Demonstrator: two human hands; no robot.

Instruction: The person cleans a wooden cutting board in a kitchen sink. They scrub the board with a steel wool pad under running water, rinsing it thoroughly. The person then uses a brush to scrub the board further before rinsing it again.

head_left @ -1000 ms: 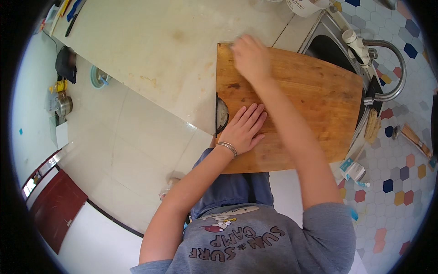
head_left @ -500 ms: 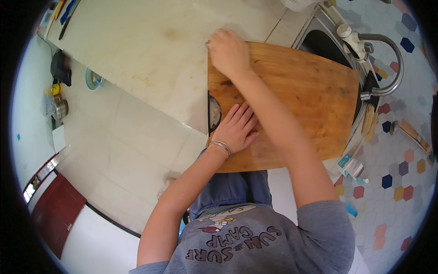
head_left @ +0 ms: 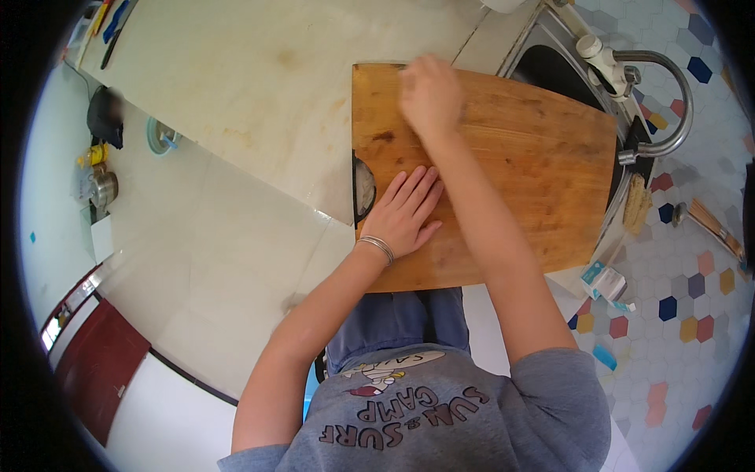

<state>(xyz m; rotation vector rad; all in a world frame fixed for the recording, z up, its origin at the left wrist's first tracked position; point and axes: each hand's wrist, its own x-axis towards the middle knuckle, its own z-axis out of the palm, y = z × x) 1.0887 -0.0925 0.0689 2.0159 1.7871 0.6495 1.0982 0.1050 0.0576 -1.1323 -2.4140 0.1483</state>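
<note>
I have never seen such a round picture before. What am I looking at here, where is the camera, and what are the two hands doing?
The camera sits on a person's head and looks straight down through a very wide lens, so straight edges bend near the rim. The two arms belong to that person. The left hand, with a bracelet on the wrist, lies flat on a wooden board. The right hand is closed and blurred at the board's far corner; I cannot tell whether it holds anything. The board rests on a pale counter, reaching over a sink with a curved tap. Below is tiled floor.
</note>
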